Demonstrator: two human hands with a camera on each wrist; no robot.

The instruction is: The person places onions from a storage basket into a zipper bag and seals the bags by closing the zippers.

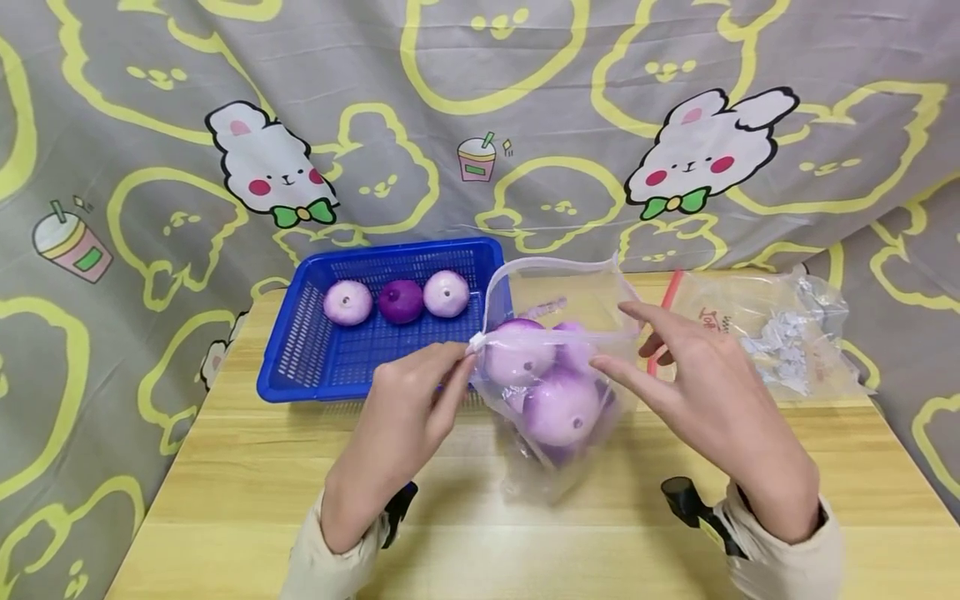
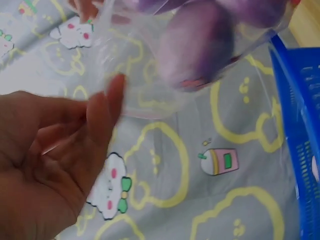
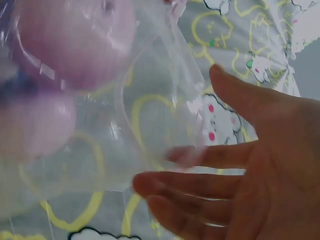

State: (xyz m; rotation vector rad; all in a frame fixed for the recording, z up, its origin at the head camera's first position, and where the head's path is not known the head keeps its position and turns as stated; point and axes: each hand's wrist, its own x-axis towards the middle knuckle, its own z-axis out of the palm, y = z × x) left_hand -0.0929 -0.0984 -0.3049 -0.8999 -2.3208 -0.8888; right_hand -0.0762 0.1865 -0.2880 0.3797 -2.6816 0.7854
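Note:
A clear zip bag holding several pale and dark purple onion-like balls hangs just above the wooden table. My left hand pinches the bag's top left corner. Fingers straight, my right hand is at the bag's right side, touching the plastic without gripping it. In the left wrist view the bag and a purple ball hang above my left palm. In the right wrist view the bag with a pink ball lies before my straight right fingers.
A blue plastic basket stands at the back left with two pale balls and a dark purple one inside. A second clear bag with crumpled paper lies at the back right. A patterned grey cloth hangs behind.

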